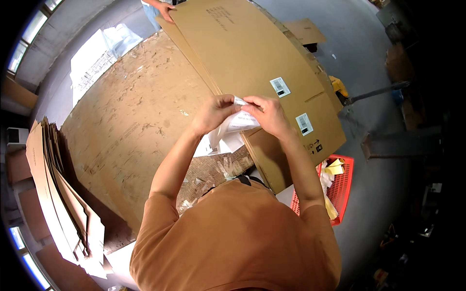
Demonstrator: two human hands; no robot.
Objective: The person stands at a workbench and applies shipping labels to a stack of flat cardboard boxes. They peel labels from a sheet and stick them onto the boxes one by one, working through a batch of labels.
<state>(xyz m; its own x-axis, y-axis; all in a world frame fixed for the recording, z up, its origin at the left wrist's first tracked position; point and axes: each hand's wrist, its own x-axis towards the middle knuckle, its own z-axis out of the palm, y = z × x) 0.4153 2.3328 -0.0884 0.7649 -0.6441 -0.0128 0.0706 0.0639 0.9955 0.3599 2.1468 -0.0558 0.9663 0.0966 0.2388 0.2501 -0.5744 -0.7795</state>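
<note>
Both hands pinch a white printed label sheet [241, 122] in front of me. My left hand [212, 115] is closed on its upper left edge, thumb and fingertips together. Opposite it, my right hand [271, 116] pinches the upper right edge between thumb and forefinger. The sheet is bent and hangs below my fingers. More white paper [228, 145] lies or hangs underneath; where one piece ends I cannot tell. Just beyond and to the right are flattened cardboard boxes [242, 48], bearing two white barcode labels, one label [280, 87] farther away and another label [304, 124] nearer.
A co-worker's hand [166, 10] grips the far left corner of the cardboard. Scuffed brown board [126, 97] covers the work surface. Flattened cartons [48, 160] stand at the left. A red plastic basket [345, 186] with paper scraps sits by my right arm. Plastic-wrapped white bundles [94, 63] lie far left.
</note>
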